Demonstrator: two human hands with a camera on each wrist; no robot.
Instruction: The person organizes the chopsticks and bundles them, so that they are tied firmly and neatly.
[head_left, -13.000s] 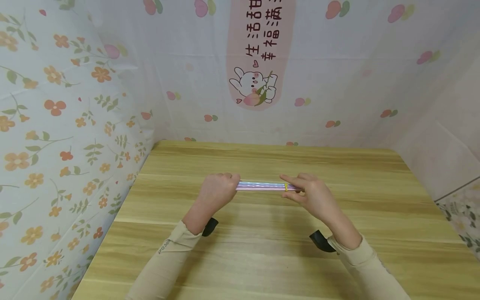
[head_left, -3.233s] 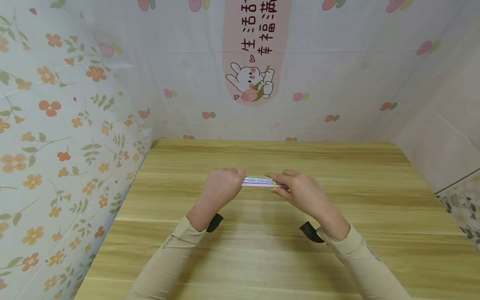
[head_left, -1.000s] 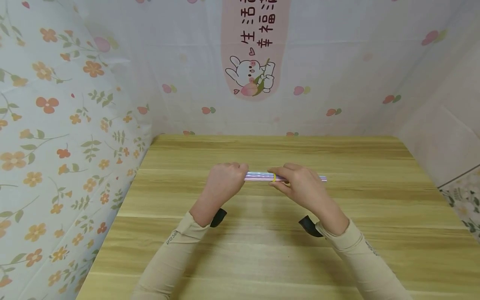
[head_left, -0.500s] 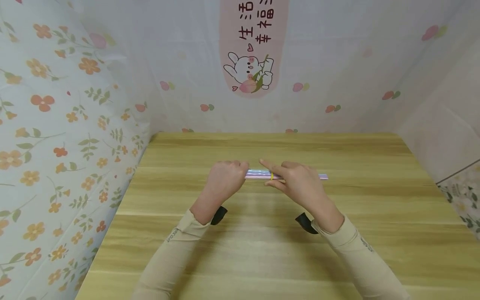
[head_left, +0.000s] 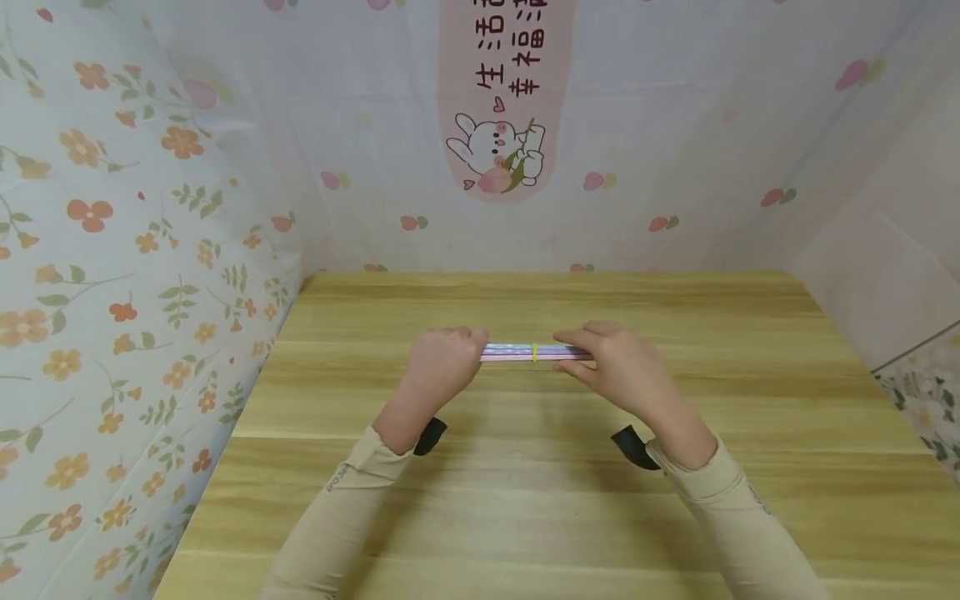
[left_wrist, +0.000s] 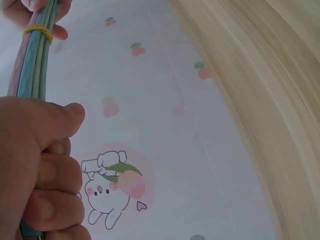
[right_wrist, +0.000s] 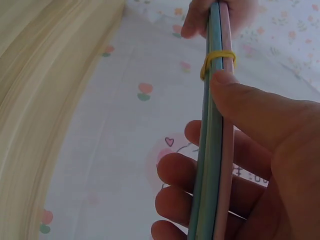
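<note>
Held level above the table is a bundle of thin pastel sticks (head_left: pixel 506 352), which look like pencils, in blue, green, purple and pink. A yellow rubber band (head_left: pixel 534 352) wraps the bundle around its middle. My left hand (head_left: pixel 446 362) grips the left end in a fist, its thumb lying along the sticks in the left wrist view. My right hand (head_left: pixel 622 367) holds the right part between thumb and fingers. In the right wrist view the right thumb (right_wrist: pixel 250 102) presses the bundle just below the band, with the fingers curved behind. The bundle's right end is hidden in the head view.
The wooden table (head_left: pixel 525 517) spreads beneath both hands. A printed cloth (head_left: pixel 360 133) with a rabbit picture hangs along the back, and a flowered cloth (head_left: pixel 112 292) borders the left. A black piece (head_left: pixel 634 448) sits under each wrist.
The band has shifted left along the bundle, from near its right end to the middle. Over the last half second my right hand has slid right, off the band, its extended index finger drawn back.
</note>
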